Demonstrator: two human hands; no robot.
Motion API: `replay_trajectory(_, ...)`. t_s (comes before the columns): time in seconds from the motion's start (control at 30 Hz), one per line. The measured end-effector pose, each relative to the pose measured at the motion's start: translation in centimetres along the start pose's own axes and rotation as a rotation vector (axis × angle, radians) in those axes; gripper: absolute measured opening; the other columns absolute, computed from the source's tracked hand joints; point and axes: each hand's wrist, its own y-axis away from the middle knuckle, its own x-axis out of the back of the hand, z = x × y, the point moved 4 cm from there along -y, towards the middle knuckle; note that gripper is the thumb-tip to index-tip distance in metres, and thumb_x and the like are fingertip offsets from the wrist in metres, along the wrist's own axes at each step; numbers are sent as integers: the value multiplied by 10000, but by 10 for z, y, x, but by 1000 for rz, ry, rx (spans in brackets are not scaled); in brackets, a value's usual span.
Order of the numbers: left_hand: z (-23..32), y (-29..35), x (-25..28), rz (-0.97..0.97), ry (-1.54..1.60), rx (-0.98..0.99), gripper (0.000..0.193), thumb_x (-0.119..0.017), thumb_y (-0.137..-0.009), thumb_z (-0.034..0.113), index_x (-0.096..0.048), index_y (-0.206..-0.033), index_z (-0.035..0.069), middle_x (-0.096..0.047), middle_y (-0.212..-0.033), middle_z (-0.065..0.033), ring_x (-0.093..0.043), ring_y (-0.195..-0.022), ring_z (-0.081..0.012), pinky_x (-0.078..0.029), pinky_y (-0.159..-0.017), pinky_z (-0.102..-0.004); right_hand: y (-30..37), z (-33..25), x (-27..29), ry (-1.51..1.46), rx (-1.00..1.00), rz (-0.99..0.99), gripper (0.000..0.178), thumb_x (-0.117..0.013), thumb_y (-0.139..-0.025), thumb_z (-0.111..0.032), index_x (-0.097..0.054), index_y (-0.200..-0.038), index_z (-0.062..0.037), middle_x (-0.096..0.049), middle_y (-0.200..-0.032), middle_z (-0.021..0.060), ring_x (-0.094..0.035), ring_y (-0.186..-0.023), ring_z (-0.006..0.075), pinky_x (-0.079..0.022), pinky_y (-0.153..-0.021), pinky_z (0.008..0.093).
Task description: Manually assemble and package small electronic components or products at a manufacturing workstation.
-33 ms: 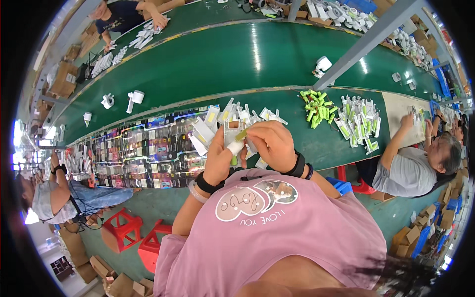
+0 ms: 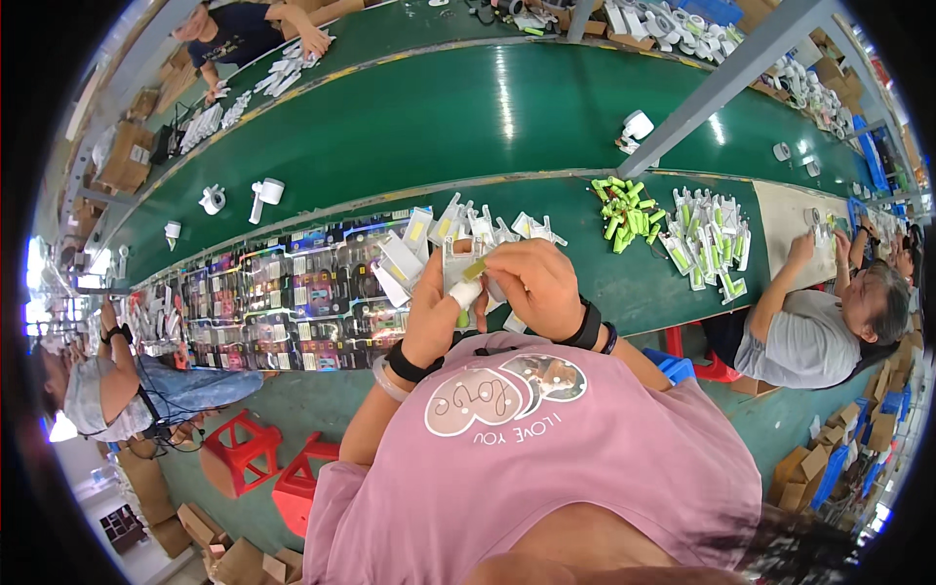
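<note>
Close in front of my chest, my left hand (image 2: 429, 314) is closed around a white plastic housing (image 2: 452, 255) with an open frame-like end. White covering (image 2: 465, 292) wraps its thumb tip, and a bit of bright green shows just below. My right hand (image 2: 538, 285) pinches a small flat olive-green piece (image 2: 474, 268) against the housing, by the left thumb. How far the piece sits inside the housing is hidden by my fingers. Just beyond my hands lies a loose heap of similar white housings (image 2: 398, 257), some with yellow patches.
Green battery cells (image 2: 624, 210) are piled to the right, beside white housings fitted with green cells (image 2: 710, 239). Shiny printed packages (image 2: 302, 288) cover the table at left. A grey post (image 2: 721, 88) rises at the belt (image 2: 390, 127). People work at both sides; red stools (image 2: 239, 453) stand behind left.
My left thumb and the housing have shifted very slightly; both hands keep their hold. The person at the right has lowered a hand a little.
</note>
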Motion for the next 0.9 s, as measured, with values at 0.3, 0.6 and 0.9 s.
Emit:
replay_trajectory(0.3,4,6,-10,20,-93,-52,493,-461,-875,16,-307,-1343,22,-529,-895,-73,-538,-698,-119,-490,-537,-256,5,5,1,17,51,-42,275,-731,-616,26,-661,-857,-87,-629,-859,33,-582,-741,212,-447,-658,315)
replay_trajectory(0.6,5,7,-11,18,-175,-81,486,-463,-899,53,-297,-1353,3,-531,-882,-69,-530,-726,-117,-495,-543,-257,6,9,0,8,52,-47,280,-736,-604,27,-663,-851,-85,-615,-839,32,-575,-736,212,-440,-659,318)
replay_trajectory(0.9,4,8,-10,55,-242,-111,474,-455,-900,63,-331,-1352,-10,-537,-833,-65,-521,-644,-105,-470,-540,-236,4,11,-4,-32,24,-50,253,-742,-626,20,-661,-845,-78,-615,-837,43,-568,-721,223,-445,-645,321)
